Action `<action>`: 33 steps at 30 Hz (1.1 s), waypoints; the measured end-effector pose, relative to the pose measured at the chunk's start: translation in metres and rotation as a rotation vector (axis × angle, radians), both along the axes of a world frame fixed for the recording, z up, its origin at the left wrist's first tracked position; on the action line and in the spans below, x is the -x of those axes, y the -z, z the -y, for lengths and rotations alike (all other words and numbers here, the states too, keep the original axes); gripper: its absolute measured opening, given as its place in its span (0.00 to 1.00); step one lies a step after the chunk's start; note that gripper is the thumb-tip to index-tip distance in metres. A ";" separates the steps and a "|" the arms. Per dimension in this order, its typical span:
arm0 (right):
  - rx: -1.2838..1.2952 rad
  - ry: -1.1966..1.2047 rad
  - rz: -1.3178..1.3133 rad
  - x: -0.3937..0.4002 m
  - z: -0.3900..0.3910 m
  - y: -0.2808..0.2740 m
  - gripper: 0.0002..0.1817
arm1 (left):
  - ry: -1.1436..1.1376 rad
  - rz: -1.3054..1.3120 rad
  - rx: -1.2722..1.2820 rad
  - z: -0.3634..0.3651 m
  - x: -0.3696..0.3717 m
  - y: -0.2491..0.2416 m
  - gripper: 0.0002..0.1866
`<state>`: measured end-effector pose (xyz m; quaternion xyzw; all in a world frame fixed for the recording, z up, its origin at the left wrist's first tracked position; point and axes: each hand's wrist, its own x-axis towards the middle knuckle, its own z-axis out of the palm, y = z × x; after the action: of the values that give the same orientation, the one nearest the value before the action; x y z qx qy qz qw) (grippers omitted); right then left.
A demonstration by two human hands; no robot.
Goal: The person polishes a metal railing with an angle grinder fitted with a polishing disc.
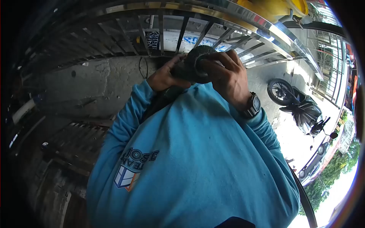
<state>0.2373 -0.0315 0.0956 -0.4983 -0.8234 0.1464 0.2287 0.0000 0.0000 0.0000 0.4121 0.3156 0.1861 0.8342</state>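
A dark, round, rough-edged disc (199,62) sits on a dark hand tool that looks like an angle grinder (182,72), held at the top middle in front of the teal shirt. My left hand (166,77) wraps round the tool's body from the left. From the right, my right hand (228,74), with a watch (254,105) on its wrist, has its bent fingers closed on the disc's near face. What lies under those fingertips is hidden.
A metal-barred frame (161,34) spans the space beyond my hands. Yellow equipment (272,9) stands at the top right. On the right are a parked motorcycle (302,108) and a barred gate (330,57). A thin cable loop (140,68) lies left of my left hand.
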 end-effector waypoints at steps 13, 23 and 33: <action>-0.078 0.112 -0.041 -0.001 -0.016 -0.010 0.06 | 0.011 -0.033 0.004 -0.015 -0.005 0.002 0.56; -0.089 0.118 0.078 -0.004 -0.019 0.001 0.10 | 0.015 -0.051 0.036 -0.026 0.000 0.009 0.55; 0.000 0.022 0.115 0.000 -0.022 -0.003 0.19 | 0.025 -0.076 0.086 -0.037 0.002 0.006 0.54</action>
<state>0.2375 -0.0093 0.0989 -0.5147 -0.8297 0.1153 0.1827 -0.0021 0.0371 -0.0064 0.3864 0.3495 0.1462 0.8409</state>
